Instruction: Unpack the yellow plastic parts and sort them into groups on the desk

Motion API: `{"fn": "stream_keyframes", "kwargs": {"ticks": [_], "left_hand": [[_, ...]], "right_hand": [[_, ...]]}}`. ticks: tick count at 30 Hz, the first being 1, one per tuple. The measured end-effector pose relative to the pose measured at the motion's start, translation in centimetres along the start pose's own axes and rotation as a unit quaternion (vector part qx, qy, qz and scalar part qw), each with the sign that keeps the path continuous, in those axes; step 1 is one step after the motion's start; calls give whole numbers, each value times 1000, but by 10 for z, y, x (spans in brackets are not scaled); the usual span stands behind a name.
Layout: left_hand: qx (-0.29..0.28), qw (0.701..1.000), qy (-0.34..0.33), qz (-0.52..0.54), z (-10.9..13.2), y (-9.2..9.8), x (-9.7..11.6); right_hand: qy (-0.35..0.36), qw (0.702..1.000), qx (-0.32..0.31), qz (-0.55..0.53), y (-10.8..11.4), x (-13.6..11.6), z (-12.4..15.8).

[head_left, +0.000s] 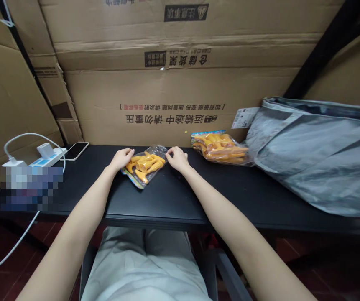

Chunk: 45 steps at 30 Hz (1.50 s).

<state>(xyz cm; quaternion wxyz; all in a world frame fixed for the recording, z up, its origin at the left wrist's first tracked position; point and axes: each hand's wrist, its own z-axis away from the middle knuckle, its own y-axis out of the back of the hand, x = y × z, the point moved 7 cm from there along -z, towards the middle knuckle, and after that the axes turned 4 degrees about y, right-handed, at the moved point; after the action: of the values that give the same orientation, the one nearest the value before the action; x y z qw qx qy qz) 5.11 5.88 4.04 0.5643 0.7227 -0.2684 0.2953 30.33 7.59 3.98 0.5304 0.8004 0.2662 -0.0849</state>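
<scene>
A clear plastic bag (pixel 158 149) with several orange-yellow plastic pieces (pixel 145 165) inside lies tilted on the black table (pixel 164 200). A colourful printed strip runs along its lower left edge. At the bag's left side my left hand (pixel 122 159) is closed, its fingers pinched on the edge. My right hand (pixel 176 159) pinches the bag's upper right corner between thumb and fingers. Farther right, against the cardboard, rests a second clear bag (pixel 220 148) of similar orange pieces, touched by neither hand.
A large grey fabric bag (pixel 317 154) fills the table's right end. To the left are a phone (pixel 76 151), a white power strip (pixel 48 158) with plugs, and a white cable (pixel 26 234) hanging over the edge. Printed cardboard (pixel 104 83) walls the back.
</scene>
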Motion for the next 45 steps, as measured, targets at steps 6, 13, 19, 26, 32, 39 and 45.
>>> {"fn": "stream_keyframes", "kwargs": {"ticks": [6, 13, 19, 26, 32, 39, 45], "left_hand": [[-33, 995, 67, 59, -5, -6, -12], [-42, 982, 99, 156, -7, -25, -23], [-89, 968, 122, 201, -7, -38, -30], [-48, 975, 110, 187, -13, -32, -32], [-38, 978, 111, 175, -13, -25, -32], [-35, 962, 130, 236, -10, -25, -31], [-62, 951, 135, 272, -8, -26, -26]], "right_hand": [[-114, 993, 1, 0, 5, 13, 1], [-81, 987, -97, -102, -29, 16, -3], [-80, 964, -37, -251, -41, 22, -7], [-129, 896, -90, -415, -42, 16, -1], [-185, 813, -120, -538, -42, 4, 8], [-248, 793, -136, -539, -45, 6, 15], [-245, 794, -129, -542, -46, 9, 13]]}}
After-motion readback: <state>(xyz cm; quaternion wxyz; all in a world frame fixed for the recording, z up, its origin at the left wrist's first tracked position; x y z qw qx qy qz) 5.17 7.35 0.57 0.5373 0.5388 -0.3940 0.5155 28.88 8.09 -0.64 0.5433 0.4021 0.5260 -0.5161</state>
